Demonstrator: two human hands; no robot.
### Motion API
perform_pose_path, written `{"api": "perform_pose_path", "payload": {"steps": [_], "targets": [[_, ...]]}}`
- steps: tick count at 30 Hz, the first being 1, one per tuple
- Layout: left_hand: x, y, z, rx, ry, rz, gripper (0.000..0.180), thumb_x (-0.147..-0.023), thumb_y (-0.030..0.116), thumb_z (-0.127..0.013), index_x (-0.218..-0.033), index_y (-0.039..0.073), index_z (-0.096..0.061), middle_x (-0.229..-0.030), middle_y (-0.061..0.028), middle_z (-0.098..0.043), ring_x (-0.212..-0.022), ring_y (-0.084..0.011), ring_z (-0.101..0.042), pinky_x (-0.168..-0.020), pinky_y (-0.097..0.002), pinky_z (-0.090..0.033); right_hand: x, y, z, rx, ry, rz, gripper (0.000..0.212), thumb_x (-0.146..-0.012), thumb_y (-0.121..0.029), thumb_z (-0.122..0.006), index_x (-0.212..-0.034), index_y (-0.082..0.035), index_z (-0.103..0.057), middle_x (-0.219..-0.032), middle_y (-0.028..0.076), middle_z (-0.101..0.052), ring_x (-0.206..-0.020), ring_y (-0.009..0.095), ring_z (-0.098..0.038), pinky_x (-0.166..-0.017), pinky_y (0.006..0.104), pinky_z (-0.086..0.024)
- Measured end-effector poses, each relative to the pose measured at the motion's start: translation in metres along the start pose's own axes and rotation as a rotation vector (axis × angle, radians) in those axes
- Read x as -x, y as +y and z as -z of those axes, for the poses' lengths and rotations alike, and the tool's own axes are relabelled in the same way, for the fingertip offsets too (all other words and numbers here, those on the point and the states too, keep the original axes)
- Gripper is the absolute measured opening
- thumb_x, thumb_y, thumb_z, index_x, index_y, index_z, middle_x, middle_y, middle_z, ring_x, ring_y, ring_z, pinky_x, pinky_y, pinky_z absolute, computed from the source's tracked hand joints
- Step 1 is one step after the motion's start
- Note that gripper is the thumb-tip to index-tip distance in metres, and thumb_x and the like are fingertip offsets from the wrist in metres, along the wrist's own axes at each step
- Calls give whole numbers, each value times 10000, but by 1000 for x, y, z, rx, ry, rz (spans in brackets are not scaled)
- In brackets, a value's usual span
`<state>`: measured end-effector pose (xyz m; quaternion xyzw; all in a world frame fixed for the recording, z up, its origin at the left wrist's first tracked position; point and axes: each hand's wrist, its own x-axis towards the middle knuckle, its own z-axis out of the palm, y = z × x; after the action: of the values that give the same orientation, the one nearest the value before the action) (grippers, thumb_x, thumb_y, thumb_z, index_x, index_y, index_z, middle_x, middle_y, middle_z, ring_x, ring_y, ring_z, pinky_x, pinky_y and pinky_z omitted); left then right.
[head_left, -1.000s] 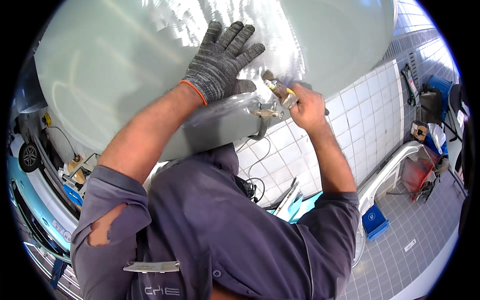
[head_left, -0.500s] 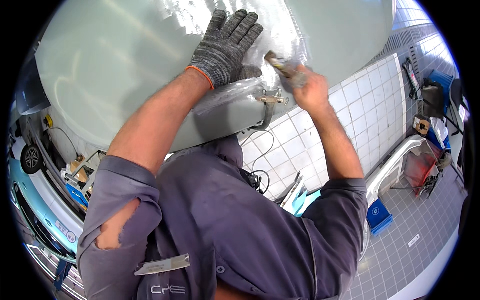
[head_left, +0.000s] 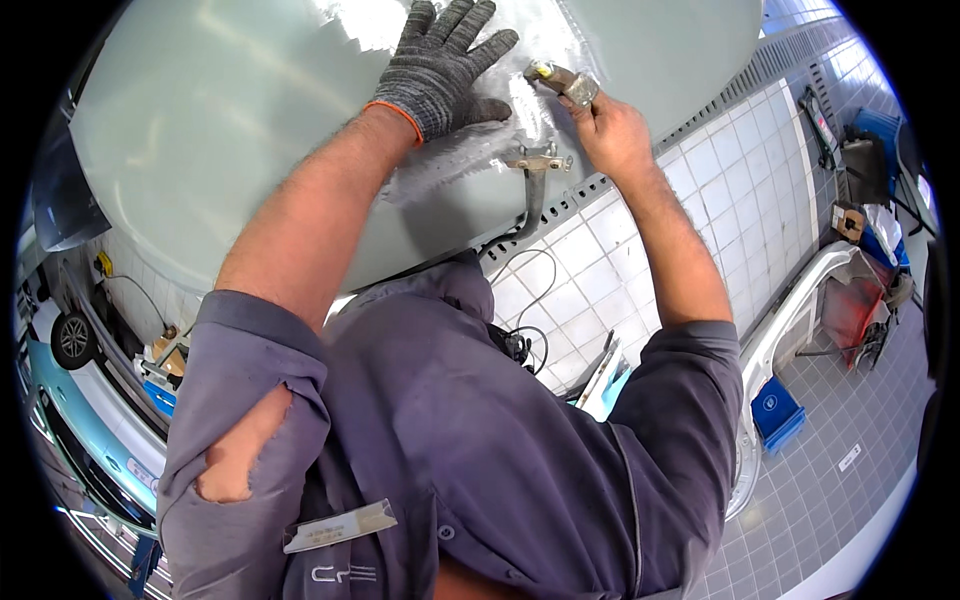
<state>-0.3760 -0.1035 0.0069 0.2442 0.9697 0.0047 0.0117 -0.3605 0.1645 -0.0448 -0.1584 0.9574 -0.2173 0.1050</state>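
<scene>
My left hand (head_left: 442,75), in a grey knitted glove with an orange cuff, lies flat with fingers spread on a large pale green-grey body panel (head_left: 250,130). Bare shiny metal shows under and around it. To its right, my bare right hand (head_left: 612,132) is closed on a hammer (head_left: 562,82), which has a squarish metal face by my fingers and a dark, yellow-marked far end. Its far end is over the bare metal; whether it touches I cannot tell. A hinge-like metal bracket (head_left: 538,163) sits at the panel's near edge, between my hands.
Below the panel is a white tiled floor (head_left: 590,260) with a grated channel. A dark cable (head_left: 540,340) hangs near my body. At right lie a blue bin (head_left: 778,412), a pale curved body part (head_left: 790,310) and a cardboard box (head_left: 848,222). A light-blue car (head_left: 85,430) stands at left.
My right hand has moved up and slightly left with the hammer, which was blurred before. My left hand appears slightly higher and further left, as the whole view has shifted a little.
</scene>
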Motion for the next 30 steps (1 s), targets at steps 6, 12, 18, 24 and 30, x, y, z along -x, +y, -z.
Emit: {"api": "perform_pose_path", "payload": {"steps": [6,12,18,24,30], "targets": [[0,-3,11,61,-47,-53,899,-716,655,-765,-1475,236,-527,-1584,-242,-355,-1485,-443,-284,-1193,-664,-147,10,-14,3,-58,-47,-30,308,-939,-332,-559,-1086,-75,-643,-872,183,-710,-854,406,-684,-776,524,-544],[-2,-6,10,15,-19,-65,917,-702,658,-776,-1476,234,-525,-1587,-246,-346,-1486,-445,-282,-1192,-663,-150,23,2,-10,-107,10,41,273,-930,-314,-574,-1054,-78,-635,-880,175,-700,-868,415,-670,-770,528,-534],[0,0,31,-93,-240,-9,979,-812,737,-645,-1608,275,-312,-1696,-120,-200,-1574,-311,-147,-1262,-572,-45,31,11,-15,-196,56,97,203,-933,-284,-582,-996,-97,-633,-864,160,-686,-841,419,-655,-737,526,-526],[-1,-8,6,-83,-179,-11,982,-789,699,-702,-1605,311,-317,-1701,-137,-174,-1577,-324,-128,-1257,-583,-43,17,4,-3,-119,-11,129,290,-953,-377,-561,-992,-105,-652,-890,158,-696,-849,403,-671,-740,508,-543],[-2,-2,15,-25,-235,20,971,-771,640,-761,-1586,299,-359,-1693,-136,-203,-1573,-320,-151,-1253,-586,-57,1,3,1,-19,37,179,284,-967,-383,-570,-1006,-111,-645,-817,152,-681,-816,385,-679,-713,503,-544]]}}
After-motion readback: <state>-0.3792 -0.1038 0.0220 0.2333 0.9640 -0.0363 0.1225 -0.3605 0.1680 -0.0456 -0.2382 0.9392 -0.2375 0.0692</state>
